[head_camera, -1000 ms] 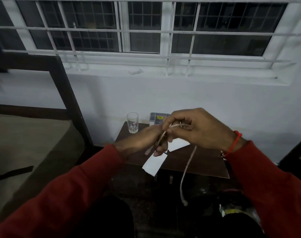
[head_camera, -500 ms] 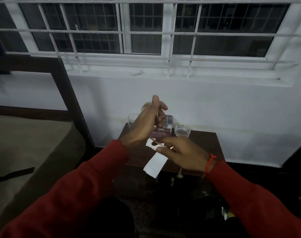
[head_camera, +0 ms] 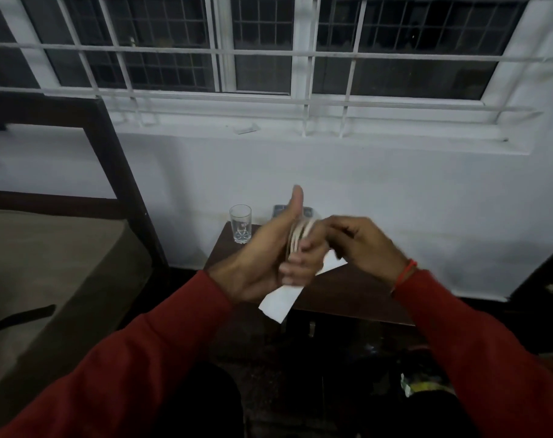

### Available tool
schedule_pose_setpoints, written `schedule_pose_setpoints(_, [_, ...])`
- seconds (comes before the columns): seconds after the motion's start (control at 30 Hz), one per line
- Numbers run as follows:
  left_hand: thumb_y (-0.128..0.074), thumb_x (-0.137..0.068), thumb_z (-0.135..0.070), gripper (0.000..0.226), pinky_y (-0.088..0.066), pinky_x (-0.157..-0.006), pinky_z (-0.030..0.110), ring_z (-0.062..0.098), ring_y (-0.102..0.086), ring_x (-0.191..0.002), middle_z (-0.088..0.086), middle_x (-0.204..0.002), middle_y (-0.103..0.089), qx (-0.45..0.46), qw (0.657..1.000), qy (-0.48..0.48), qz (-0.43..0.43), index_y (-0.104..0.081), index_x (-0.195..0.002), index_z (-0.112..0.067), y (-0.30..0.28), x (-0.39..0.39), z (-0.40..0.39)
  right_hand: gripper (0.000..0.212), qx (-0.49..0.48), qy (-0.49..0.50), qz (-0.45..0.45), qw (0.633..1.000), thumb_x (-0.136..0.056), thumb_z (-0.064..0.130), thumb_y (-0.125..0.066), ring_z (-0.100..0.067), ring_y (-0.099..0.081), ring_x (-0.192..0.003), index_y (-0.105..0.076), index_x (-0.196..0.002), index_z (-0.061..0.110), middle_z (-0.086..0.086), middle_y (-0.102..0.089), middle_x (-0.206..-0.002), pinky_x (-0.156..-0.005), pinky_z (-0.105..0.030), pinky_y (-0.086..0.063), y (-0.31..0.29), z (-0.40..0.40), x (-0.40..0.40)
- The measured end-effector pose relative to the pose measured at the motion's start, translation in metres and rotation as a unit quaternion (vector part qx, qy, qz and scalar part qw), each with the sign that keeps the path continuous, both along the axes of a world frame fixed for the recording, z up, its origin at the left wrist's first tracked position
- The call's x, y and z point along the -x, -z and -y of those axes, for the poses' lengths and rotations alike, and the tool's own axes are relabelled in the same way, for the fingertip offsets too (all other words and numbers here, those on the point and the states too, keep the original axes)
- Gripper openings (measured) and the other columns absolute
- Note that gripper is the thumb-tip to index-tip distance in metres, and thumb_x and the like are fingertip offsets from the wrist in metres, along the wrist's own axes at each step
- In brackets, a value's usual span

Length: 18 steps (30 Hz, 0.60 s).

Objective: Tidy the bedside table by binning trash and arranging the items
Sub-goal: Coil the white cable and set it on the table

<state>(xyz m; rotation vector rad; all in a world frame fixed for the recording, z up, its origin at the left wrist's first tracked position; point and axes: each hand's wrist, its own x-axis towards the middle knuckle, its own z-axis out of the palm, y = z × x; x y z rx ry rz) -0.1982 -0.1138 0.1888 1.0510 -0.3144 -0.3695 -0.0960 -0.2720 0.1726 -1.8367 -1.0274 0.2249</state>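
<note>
2 arms in red sleeves reach forward and meet at the center. The left hand is held edge-up with its thumb pointing straight up, fingers wrapped in pale cord loops. The right hand, motion-blurred, touches the left hand's fingers; a red thread circles its wrist.

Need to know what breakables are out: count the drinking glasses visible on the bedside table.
1. A clear glass stands upright at the back left corner of the bedside table. The hands cover the table's middle, so another could be hidden behind them.
</note>
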Motion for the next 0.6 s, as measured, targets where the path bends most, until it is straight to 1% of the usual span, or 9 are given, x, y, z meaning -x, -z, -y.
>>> schedule_pose_setpoints(0.07, [-0.038, -0.099, -0.061, 0.055, -0.029, -0.042, 0.025, 0.009, -0.032, -0.04, -0.003, -0.054, -0.036, 0.036, 0.988, -0.147, 0.041, -0.045, -0.067, -0.017, -0.005, -0.011, 0.001, 0.021, 0.044, -0.008, -0.029, 0.999, -0.103, 0.011, -0.049, -0.001, -0.049, -0.053, -0.069, -0.1, 0.016, 0.001, -0.055, -0.069, -0.056, -0.027, -0.044, 0.025, -0.007, 0.015])
schedule_pose_setpoints(0.13, [-0.042, -0.101, -0.05, 0.044, -0.036, -0.05, 0.028, 0.009, -0.042, -0.046, -0.006, -0.057, -0.044, -0.021, 0.952, -0.293, 0.09, -0.048, -0.071, -0.018, 0.0, -0.022, -0.002, 0.021, 0.08, -0.031, -0.015, 0.996, -0.103, 0.018, -0.051, -0.002, -0.052, -0.051, -0.068, -0.108, 0.007, 0.005, -0.054, -0.067, -0.055, -0.019, -0.043, 0.04, -0.011, 0.032])
schedule_pose_setpoints(0.2, [-0.04, -0.106, -0.04, 0.038, -0.043, -0.058, 0.018, 0.0, -0.054, -0.054, -0.014, -0.058, -0.057, -0.222, 0.872, -0.395, 0.187, -0.051, -0.073, -0.025, 0.012, -0.024, -0.009, 0.023, 0.091, -0.039, 0.038, 0.994, -0.101, 0.021, -0.055, 0.001, -0.058, -0.052, -0.068, -0.107, 0.003, 0.008, -0.059, -0.066, -0.056, -0.01, -0.04, 0.04, -0.011, 0.043])
schedule_pose_setpoints(0.23, [-0.037, -0.108, -0.038, 0.042, -0.043, -0.06, 0.012, -0.003, -0.058, -0.057, -0.018, -0.06, -0.062, -0.315, 0.828, -0.409, 0.219, -0.054, -0.071, -0.029, 0.019, -0.022, -0.012, 0.021, 0.081, -0.038, 0.067, 0.994, -0.099, 0.022, -0.058, 0.001, -0.061, -0.056, -0.07, -0.103, 0.005, 0.007, -0.064, -0.067, -0.057, -0.009, -0.04, 0.036, -0.01, 0.046])
schedule_pose_setpoints(0.27, [-0.034, -0.109, -0.042, 0.048, -0.043, -0.062, 0.01, -0.006, -0.059, -0.059, -0.02, -0.062, -0.064, -0.38, 0.806, -0.399, 0.217, -0.057, -0.069, -0.03, 0.026, -0.019, -0.014, 0.017, 0.068, -0.029, 0.103, 0.992, -0.097, 0.022, -0.062, 0.0, -0.064, -0.062, -0.073, -0.098, 0.01, 0.006, -0.069, -0.07, -0.06, -0.009, -0.041, 0.029, -0.009, 0.047])
schedule_pose_setpoints(0.33, [-0.02, -0.102, -0.064, 0.068, -0.047, -0.064, 0.02, -0.001, -0.059, -0.057, -0.009, -0.06, -0.064, -0.434, 0.829, -0.325, 0.135, -0.06, -0.064, -0.023, 0.037, -0.013, -0.014, 0.008, 0.033, 0.009, 0.165, 0.986, -0.09, 0.025, -0.071, 0.0, -0.067, -0.072, -0.077, -0.089, 0.02, 0.008, -0.074, -0.076, -0.066, -0.01, -0.044, 0.016, -0.005, 0.045])
schedule_pose_setpoints(0.43, [-0.006, -0.078, -0.091, 0.093, -0.043, -0.045, 0.024, 0.017, -0.048, -0.045, 0.007, -0.056, -0.049, -0.334, 0.932, -0.122, -0.064, -0.053, -0.06, -0.013, 0.045, -0.005, -0.002, 0.008, -0.006, 0.047, 0.188, 0.981, -0.08, 0.027, -0.081, -0.001, -0.063, -0.081, -0.076, -0.082, 0.021, 0.013, -0.07, -0.083, -0.073, -0.01, -0.042, 0.011, -0.001, 0.035])
schedule_pose_setpoints(0.5, [-0.006, -0.074, -0.095, 0.093, -0.034, -0.039, 0.019, 0.014, -0.038, -0.039, 0.005, -0.053, -0.04, -0.257, 0.959, -0.02, -0.117, -0.046, -0.06, -0.012, 0.043, -0.001, 0.002, 0.012, -0.029, 0.017, 0.104, 0.994, -0.079, 0.023, -0.082, -0.005, -0.063, -0.087, -0.073, -0.081, 0.015, 0.008, -0.068, -0.09, -0.078, -0.017, -0.046, 0.019, 0.001, 0.026])
schedule_pose_setpoints(0.6, [-0.011, -0.081, -0.091, 0.09, -0.033, -0.039, 0.019, 0.011, -0.038, -0.038, 0.002, -0.052, -0.039, -0.203, 0.971, 0.04, -0.121, -0.047, -0.063, -0.011, 0.039, 0.001, 0.001, 0.014, -0.096, -0.072, -0.12, 0.985, -0.088, 0.021, -0.073, -0.009, -0.067, -0.081, -0.066, -0.085, 0.009, 0.0, -0.07, -0.083, -0.077, -0.023, -0.05, 0.033, 0.005, 0.022])
